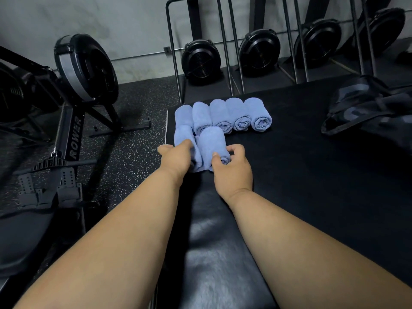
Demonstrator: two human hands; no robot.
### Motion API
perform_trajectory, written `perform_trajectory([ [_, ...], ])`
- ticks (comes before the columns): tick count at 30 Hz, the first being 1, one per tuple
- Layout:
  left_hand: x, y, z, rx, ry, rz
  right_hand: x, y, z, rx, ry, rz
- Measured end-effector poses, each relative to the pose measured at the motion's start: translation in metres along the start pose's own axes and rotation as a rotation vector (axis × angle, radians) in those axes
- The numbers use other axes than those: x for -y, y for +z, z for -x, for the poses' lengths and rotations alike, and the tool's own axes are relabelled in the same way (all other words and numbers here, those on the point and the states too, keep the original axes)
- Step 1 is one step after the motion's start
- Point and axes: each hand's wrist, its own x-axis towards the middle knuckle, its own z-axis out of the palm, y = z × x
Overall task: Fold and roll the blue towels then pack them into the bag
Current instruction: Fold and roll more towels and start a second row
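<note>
Several rolled blue towels lie side by side in a row on a black padded surface. In front of that row lie two more rolls. My left hand grips the left roll at its near end. My right hand curls its fingers and thumb round the near end of the right roll. The dark bag lies crumpled at the far right of the surface, apart from both hands.
A rowing machine stands on the speckled floor to the left. More rowers are stored upright against the back wall behind a metal rack. The surface's left edge runs right beside the towels.
</note>
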Motion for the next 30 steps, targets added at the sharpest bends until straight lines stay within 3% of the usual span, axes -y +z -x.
perform_trajectory([
  [4, -0.006, -0.010, -0.003, 0.079, 0.019, -0.182, 0.000, -0.002, 0.001, -0.002, 0.012, -0.080],
  [9, -0.040, -0.050, -0.008, 0.075, 0.266, -0.944, 0.003, -0.006, 0.002, -0.070, 0.020, -0.166],
  [12, -0.061, -0.059, -0.011, 0.150, 0.452, -1.207, 0.003, -0.005, 0.002, -0.071, 0.019, -0.170],
  [15, -0.069, -0.051, -0.019, 0.334, 0.577, -1.269, 0.003, -0.005, 0.002, -0.047, 0.004, -0.161],
  [18, -0.064, -0.041, -0.032, 0.389, 0.682, -1.332, 0.002, -0.006, 0.001, -0.031, 0.001, -0.159],
  [21, -0.054, -0.034, -0.036, 0.318, 0.867, -1.336, 0.002, -0.006, 0.000, -0.029, -0.004, -0.150],
  [23, -0.047, -0.033, -0.033, 0.099, 0.895, -1.182, 0.001, -0.005, 0.000, -0.019, -0.011, -0.137],
  [25, -0.038, -0.034, -0.033, -0.152, 0.723, -0.881, 0.001, -0.005, 0.000, -0.010, -0.018, -0.122],
  [26, -0.034, -0.035, -0.031, -0.193, 0.553, -0.742, 0.001, -0.005, 0.000, -0.006, -0.018, -0.115],
  [28, -0.027, -0.031, -0.027, -0.060, 0.152, -0.406, 0.000, -0.004, 0.000, -0.002, -0.021, -0.106],
  [30, -0.019, -0.025, -0.023, 0.130, -0.083, -0.100, 0.000, -0.004, 0.001, 0.000, -0.025, -0.099],
])
